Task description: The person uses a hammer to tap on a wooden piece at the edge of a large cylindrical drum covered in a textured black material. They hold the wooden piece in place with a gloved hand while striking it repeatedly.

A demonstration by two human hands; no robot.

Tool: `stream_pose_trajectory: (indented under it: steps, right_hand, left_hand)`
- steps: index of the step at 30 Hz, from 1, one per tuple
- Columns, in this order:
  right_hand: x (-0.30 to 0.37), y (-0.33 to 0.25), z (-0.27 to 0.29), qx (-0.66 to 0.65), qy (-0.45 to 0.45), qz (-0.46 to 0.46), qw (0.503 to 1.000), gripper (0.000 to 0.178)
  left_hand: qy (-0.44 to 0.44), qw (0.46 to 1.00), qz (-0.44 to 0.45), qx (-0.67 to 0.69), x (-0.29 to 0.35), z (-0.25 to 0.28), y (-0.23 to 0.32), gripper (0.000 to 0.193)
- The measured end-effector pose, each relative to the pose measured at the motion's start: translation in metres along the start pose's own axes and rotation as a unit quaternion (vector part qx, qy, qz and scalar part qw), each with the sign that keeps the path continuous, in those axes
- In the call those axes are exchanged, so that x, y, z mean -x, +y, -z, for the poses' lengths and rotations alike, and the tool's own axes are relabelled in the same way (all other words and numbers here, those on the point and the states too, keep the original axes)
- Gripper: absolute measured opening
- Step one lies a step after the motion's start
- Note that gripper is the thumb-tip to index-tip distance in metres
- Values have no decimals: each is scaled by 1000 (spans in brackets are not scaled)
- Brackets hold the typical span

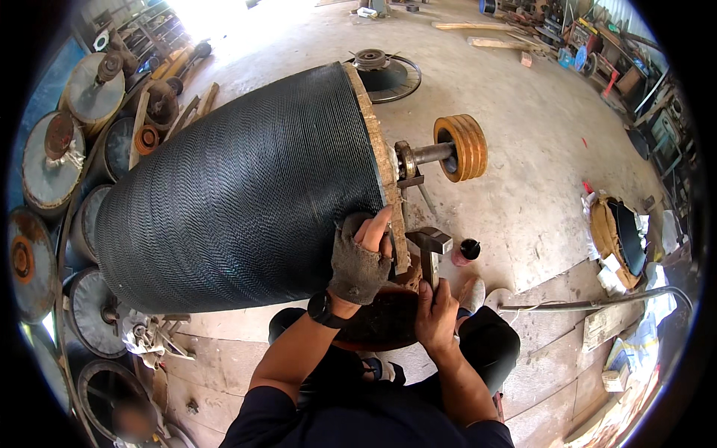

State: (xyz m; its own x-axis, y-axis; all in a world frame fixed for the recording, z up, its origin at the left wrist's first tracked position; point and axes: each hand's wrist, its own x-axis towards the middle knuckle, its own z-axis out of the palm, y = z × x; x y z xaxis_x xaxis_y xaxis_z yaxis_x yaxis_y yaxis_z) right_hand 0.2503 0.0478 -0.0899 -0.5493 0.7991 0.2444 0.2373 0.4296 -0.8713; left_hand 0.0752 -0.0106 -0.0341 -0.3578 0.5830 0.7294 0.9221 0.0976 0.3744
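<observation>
A large drum (246, 187) wrapped in black ribbed material lies before me, its wooden end rim (371, 127) facing right. My left hand (360, 257), in a dark fingerless glove, presses on the drum's near right edge. Its fingers are bent together at the rim; whatever they may pinch is hidden. In my bare right hand (437, 317) is a hammer (430, 243), gripped by the handle, head up, just right of the rim. Below both hands, between my knees, sits a dark reddish basin (377, 345); its contents are too dark to make out.
An axle (433, 154) with a yellow grooved pulley (469, 148) juts from the drum's end. A small open can (467, 251) stands right of the hammer. Round-ended rollers (52, 160) line the left side. A metal bar (575, 306) crosses at right, near a torn-open roll (620, 235).
</observation>
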Motion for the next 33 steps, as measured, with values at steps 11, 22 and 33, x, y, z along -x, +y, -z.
stream_pose_trajectory:
  steps: [11, 22, 33]
  right_hand:
    - [-13, -11, 5, 41, -18, 70, 997, 33]
    - [-22, -18, 1, 100, -29, 42, 994, 17]
    - [-8, -25, 6, -52, 35, 68, 996, 18]
  left_hand:
    - [28, 999, 23, -4, -19, -15, 4, 73]
    - [9, 995, 85, -44, -24, 0, 23, 80]
    - [-420, 900, 53, -107, 141, 9, 34, 27]
